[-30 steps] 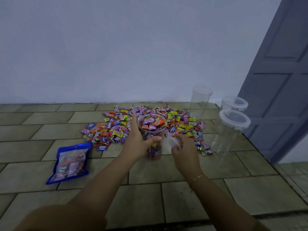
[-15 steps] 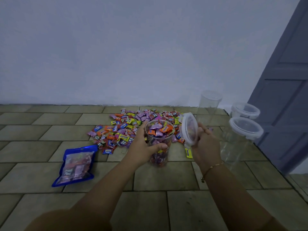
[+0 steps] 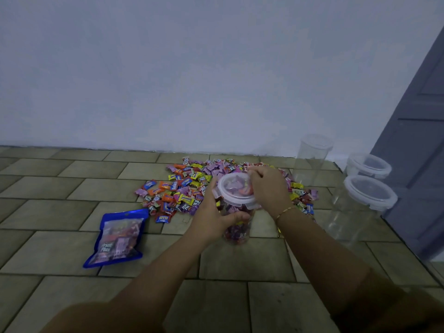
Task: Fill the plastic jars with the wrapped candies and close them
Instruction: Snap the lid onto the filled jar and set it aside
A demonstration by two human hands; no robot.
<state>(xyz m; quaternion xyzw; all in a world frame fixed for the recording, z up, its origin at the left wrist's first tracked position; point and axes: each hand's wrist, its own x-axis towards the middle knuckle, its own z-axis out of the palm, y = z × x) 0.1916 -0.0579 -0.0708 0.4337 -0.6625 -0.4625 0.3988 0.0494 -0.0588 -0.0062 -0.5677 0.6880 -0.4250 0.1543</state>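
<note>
1. The white wall (image 3: 192, 68) fills the upper part of the view, with a grey door (image 3: 418, 145) at the right edge.
2. The tiled floor (image 3: 60, 188) runs beneath everything.
3. A heap of wrapped candies (image 3: 185, 188) lies on the floor near the wall, spreading out behind and to both sides of the hands.
4. A blue candy bag (image 3: 117, 236) lies flat on the floor to the left of the heap, apart from it.
5. Three clear jars stand at the right: one open jar (image 3: 311, 159) near the wall, a lidded jar (image 3: 367, 164) beside the door, and a nearer lidded jar (image 3: 360, 207) in front of it.
6. The filled jar (image 3: 236, 227) stands upright on the floor in front of the heap, packed with candies.
7. The left hand (image 3: 213, 217) wraps round the filled jar's body, thumb across its front.
8. The right hand (image 3: 269, 188) has its fingers curled on the far right edge of the lid (image 3: 235, 191).
9. The lid sits on the mouth of the filled jar, slightly tilted; whether it is fully seated cannot be told.
</note>
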